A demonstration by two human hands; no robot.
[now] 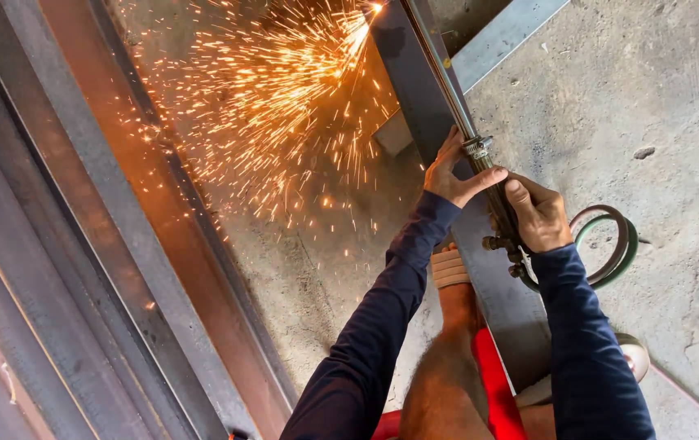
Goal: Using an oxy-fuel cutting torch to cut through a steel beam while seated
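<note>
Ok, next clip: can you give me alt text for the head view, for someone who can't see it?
Both hands, left hand and right hand, grip a long cutting torch whose tip throws orange sparks off a dark steel bar lying on the concrete floor. Steel beams lie to the left, and hoses loop beside the right hand.

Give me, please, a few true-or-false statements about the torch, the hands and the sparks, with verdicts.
1. Both hands grip the torch. True: left hand, right hand.
2. Sparks spray to the right of the torch. False: they spray left, over the floor.
3. The person wears gloves. False: the hands are bare, with dark blue sleeves.
4. Hoses loop beside the right hand. True.
</note>
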